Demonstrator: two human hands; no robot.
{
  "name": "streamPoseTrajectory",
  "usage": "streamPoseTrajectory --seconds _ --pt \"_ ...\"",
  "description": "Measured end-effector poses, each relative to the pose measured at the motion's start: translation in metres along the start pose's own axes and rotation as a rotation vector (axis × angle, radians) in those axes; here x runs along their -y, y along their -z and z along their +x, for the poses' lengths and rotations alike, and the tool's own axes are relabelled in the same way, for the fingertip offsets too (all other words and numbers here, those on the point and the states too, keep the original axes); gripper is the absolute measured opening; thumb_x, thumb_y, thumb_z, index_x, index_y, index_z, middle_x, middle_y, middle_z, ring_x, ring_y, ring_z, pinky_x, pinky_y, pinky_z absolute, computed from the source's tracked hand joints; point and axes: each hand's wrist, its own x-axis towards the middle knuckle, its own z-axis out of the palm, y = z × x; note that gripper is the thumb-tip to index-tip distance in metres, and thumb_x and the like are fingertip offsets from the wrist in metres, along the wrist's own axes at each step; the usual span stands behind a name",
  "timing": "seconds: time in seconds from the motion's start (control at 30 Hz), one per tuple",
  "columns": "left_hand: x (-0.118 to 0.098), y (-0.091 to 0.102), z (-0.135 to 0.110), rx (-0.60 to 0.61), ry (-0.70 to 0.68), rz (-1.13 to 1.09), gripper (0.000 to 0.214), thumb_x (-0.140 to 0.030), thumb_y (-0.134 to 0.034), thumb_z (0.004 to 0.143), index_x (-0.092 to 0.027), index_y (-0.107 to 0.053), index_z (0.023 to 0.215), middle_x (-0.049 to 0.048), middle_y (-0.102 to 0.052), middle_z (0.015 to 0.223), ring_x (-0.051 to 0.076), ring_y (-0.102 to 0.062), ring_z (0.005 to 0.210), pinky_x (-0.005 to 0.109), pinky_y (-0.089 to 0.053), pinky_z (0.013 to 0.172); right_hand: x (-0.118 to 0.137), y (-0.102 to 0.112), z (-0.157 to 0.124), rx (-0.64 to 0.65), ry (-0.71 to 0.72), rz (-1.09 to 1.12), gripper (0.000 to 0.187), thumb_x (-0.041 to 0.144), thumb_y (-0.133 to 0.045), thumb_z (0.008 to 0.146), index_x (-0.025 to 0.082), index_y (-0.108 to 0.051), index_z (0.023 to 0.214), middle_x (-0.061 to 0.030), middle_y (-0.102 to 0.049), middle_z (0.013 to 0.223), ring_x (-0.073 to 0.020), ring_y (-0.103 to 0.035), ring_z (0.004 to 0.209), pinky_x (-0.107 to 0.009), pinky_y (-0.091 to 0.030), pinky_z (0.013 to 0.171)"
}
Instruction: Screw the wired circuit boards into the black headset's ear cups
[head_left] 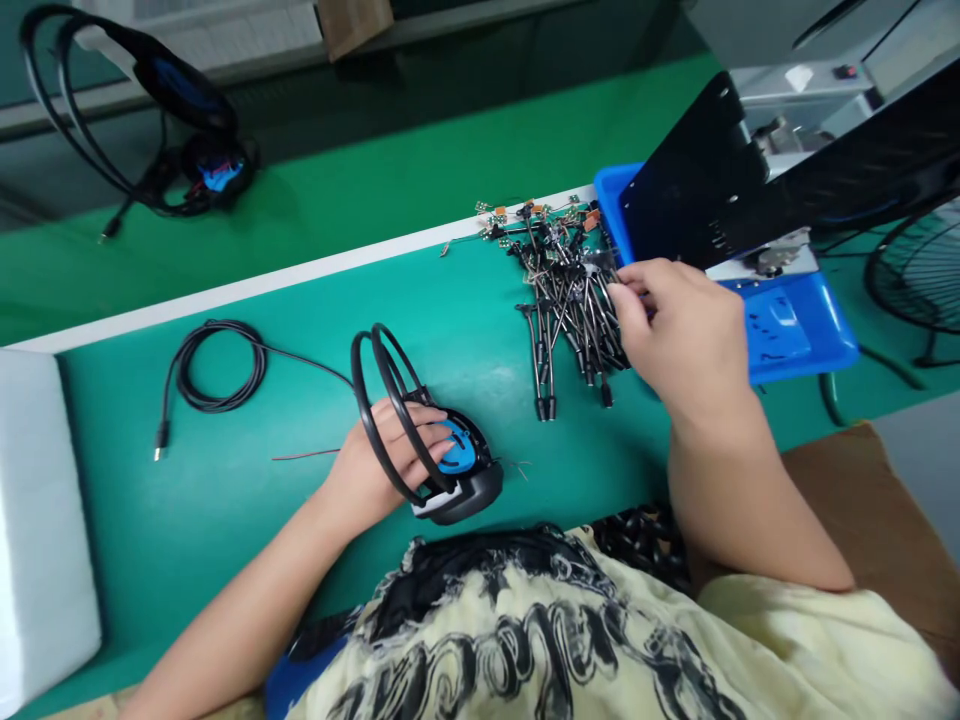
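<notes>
My left hand [390, 455] rests on the green bench and grips a black headset [450, 470] by its ear cup, whose open side shows a blue insert; the black headband loops arch over my wrist. A thin black cable runs from the headset to a coil [217, 365] on the left. My right hand [686, 335] is closed in a pinch on one piece at the right edge of a pile of several black microphone booms [566, 300] with small circuit boards at their far ends.
A blue tray [802, 335] lies right of the pile under a tilted black panel [705, 175]. Another headset [191, 140] lies on the far green belt. A white foam block [37, 530] is at the left edge, a fan guard [919, 275] at the right.
</notes>
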Motion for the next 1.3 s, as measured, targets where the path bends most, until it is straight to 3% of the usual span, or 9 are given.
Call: streamPoseTrajectory --seconds 0.23,0.37,0.57,0.67,0.77,0.9,1.0,1.13,1.3 --pt "-0.009 0.005 0.017 -0.060 0.165 -0.076 0.019 -0.024 -0.059 0.090 -0.019 -0.064 0.107 0.0061 -0.069 0.109 0.019 -0.064 0.105 0.036 -0.052 0.095 0.011 0.006 0.002 0.005 0.037 -0.057 0.029 0.032 -0.041 0.097 0.019 -0.063 0.111 -0.0077 -0.068 0.105 -0.0182 -0.061 0.090 -0.028 -0.038 0.067" --pt "-0.014 0.002 0.038 -0.093 0.280 -0.114 0.040 -0.028 -0.060 0.090 -0.018 -0.052 0.128 0.0096 -0.063 0.120 0.020 -0.061 0.109 0.037 -0.052 0.095 0.025 0.022 -0.003 -0.016 0.111 -0.062 0.029 0.029 -0.041 0.097 0.021 -0.063 0.113 -0.0058 -0.067 0.103 -0.0170 -0.061 0.087 -0.028 -0.036 0.063" --pt "-0.008 -0.017 0.082 0.043 0.304 -0.129 0.049 -0.026 -0.060 0.089 -0.011 -0.045 0.133 0.0136 -0.061 0.120 0.020 -0.062 0.103 0.037 -0.052 0.093 0.026 0.017 -0.004 0.169 0.148 -0.182 0.023 0.033 -0.049 0.094 0.020 -0.063 0.105 -0.0051 -0.067 0.098 -0.0161 -0.058 0.075 -0.028 -0.020 0.052" --pt "-0.002 -0.027 0.104 0.175 0.361 -0.095 0.054 -0.022 -0.060 0.088 -0.010 -0.041 0.138 0.0164 -0.059 0.123 0.024 -0.061 0.105 0.042 -0.050 0.094 0.019 0.007 -0.006 0.194 0.153 -0.132 0.023 0.033 -0.048 0.094 0.020 -0.063 0.105 -0.0055 -0.067 0.099 -0.0167 -0.058 0.076 -0.028 -0.020 0.053" --pt "0.004 -0.033 0.118 0.204 0.420 -0.117 0.053 -0.017 -0.062 0.086 -0.012 -0.045 0.135 0.0135 -0.063 0.117 0.023 -0.063 0.102 0.041 -0.051 0.093 0.016 0.004 -0.013 0.203 0.144 -0.096 0.023 0.032 -0.047 0.095 0.022 -0.062 0.108 -0.0050 -0.067 0.100 -0.0166 -0.059 0.077 -0.027 -0.022 0.053" --pt "0.012 -0.036 0.120 0.152 0.493 -0.307 0.025 -0.016 -0.059 0.087 -0.019 -0.062 0.111 0.0033 -0.070 0.093 0.016 -0.067 0.086 0.031 -0.053 0.081 0.014 0.006 -0.026 0.225 0.155 -0.055 0.024 0.032 -0.045 0.096 0.022 -0.062 0.109 -0.0041 -0.067 0.099 -0.0162 -0.060 0.078 -0.028 -0.025 0.054" --pt "0.015 -0.034 0.114 0.140 0.571 -0.529 0.023 -0.020 -0.060 0.086 -0.019 -0.062 0.109 0.0018 -0.070 0.084 0.014 -0.068 0.078 0.029 -0.054 0.076 0.011 0.006 -0.036 0.272 0.157 -0.055 0.024 0.032 -0.046 0.095 0.023 -0.063 0.109 -0.0034 -0.067 0.094 -0.0158 -0.059 0.074 -0.028 -0.025 0.054" --pt "0.015 -0.031 0.109 0.161 0.671 -0.766 0.025 -0.019 -0.062 0.085 -0.017 -0.058 0.110 0.0032 -0.070 0.084 0.015 -0.071 0.081 0.028 -0.055 0.076 0.008 0.004 -0.048 0.339 0.168 -0.050 0.023 0.033 -0.046 0.095 0.024 -0.063 0.108 -0.0019 -0.066 0.091 -0.0151 -0.057 0.070 -0.029 -0.027 0.055" --pt "0.014 -0.028 0.107 0.152 0.660 -0.867 0.028 -0.013 -0.061 0.084 -0.015 -0.056 0.111 0.0069 -0.069 0.100 0.013 -0.070 0.081 0.030 -0.056 0.080 0.009 0.004 -0.058 0.393 0.208 0.020 0.023 0.031 -0.046 0.096 0.025 -0.063 0.109 -0.0007 -0.065 0.091 -0.0144 -0.056 0.068 -0.029 -0.030 0.057"
